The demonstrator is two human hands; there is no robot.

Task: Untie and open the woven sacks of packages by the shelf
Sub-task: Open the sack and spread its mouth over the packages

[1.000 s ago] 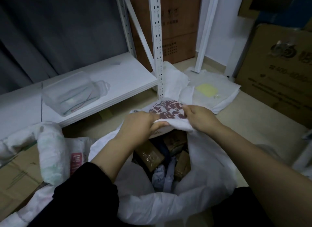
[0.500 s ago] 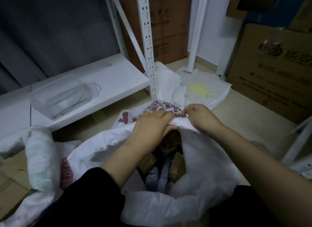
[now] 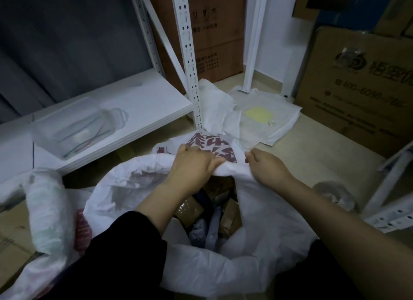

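A white woven sack point(image 3: 257, 244) stands on the floor in front of me, its mouth wide. Brown taped packages point(image 3: 190, 208) and grey ones show inside. My left hand point(image 3: 192, 165) grips the far rim of the sack, folded outward so red print shows. My right hand point(image 3: 266, 163) clutches the same rim just to the right. A second white sack point(image 3: 47, 210) lies bunched at the left.
A white metal shelf point(image 3: 138, 105) with a clear plastic box point(image 3: 73, 125) stands at the back left, its upright post point(image 3: 190, 60) just beyond the sack. Flat white sacks point(image 3: 257, 116) lie on the floor behind. Cardboard boxes point(image 3: 357, 94) stand at the right.
Both hands have pushed the far rim of the sack outward and down, so the mouth gapes wider. The left side of the sack has spread out.
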